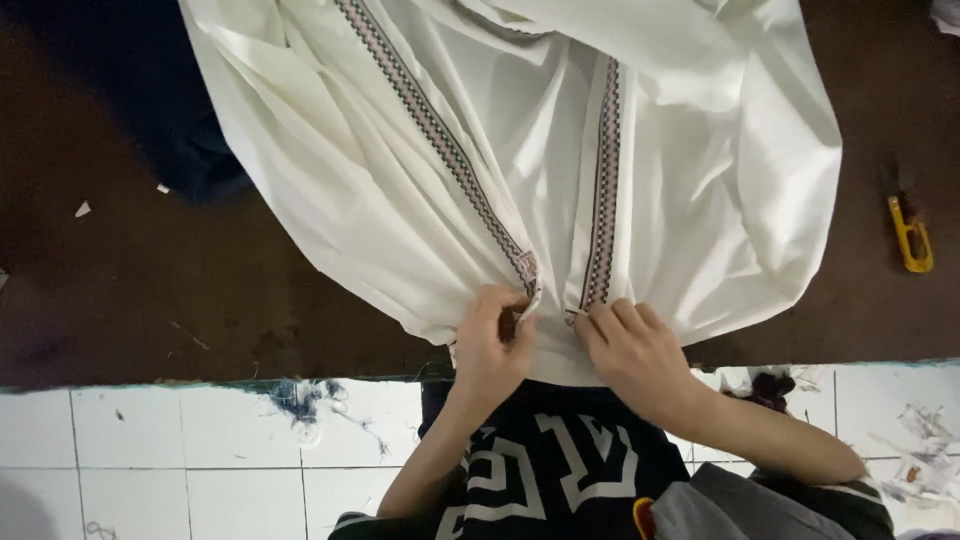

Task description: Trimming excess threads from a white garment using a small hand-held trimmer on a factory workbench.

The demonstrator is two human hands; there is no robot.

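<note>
Pinching the near edge of the cloth, your two hands sit close together at the counter's front edge, just short of touching each other. Your left hand has its fingers curled shut on the end of the left trim band, right where the band meets the hem. Your right hand lies just beside it, fingers bent down and clamped on the fabric at the foot of the right trim band.

The cloth is cream-white and spreads away from your hands across the dark brown counter, bunched in soft folds. The two patterned bands run up and away from your fingertips, the left one slanting off to the left, the right one nearly straight. A narrow strip of plain fabric lies between them at the hem, held taut between your hands.

Well off to the right of your right hand, a yellow thread snip rests on the counter. Beyond and to the left of your left hand, a dark blue cloth lies partly under the white one. Below your wrists, the white tiled floor carries thread scraps.
</note>
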